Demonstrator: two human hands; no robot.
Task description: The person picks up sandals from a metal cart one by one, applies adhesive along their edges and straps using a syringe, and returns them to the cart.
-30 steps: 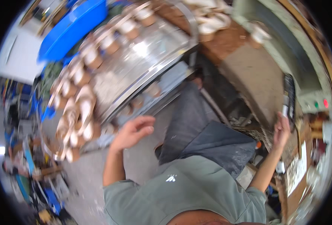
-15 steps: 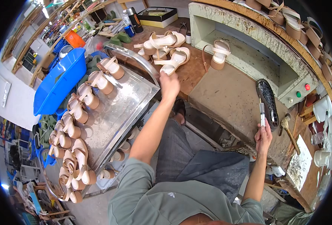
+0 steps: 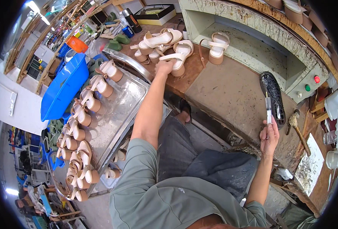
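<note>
My left hand (image 3: 165, 67) reaches far forward and grips a beige block-heel sandal (image 3: 181, 53) lying on the brown workbench (image 3: 199, 72). More sandals of the same kind (image 3: 159, 39) lie just behind it. My right hand (image 3: 269, 136) is raised at the right and holds a thin brush-like tool (image 3: 268, 108) upright, in front of a black shoe sole (image 3: 273, 97) on the bench.
A metal tray cart (image 3: 119, 110) at the left carries a row of several sandals (image 3: 81, 114). A lone sandal (image 3: 216, 47) stands inside the pale green machine recess (image 3: 249, 45). A blue tub (image 3: 64, 89), a hammer (image 3: 298, 128) and a white cup (image 3: 333, 159) are nearby.
The view has swung up from the cart to the bench. My left hand stretched forward and took hold of a sandal; my right hand stayed raised with the tool.
</note>
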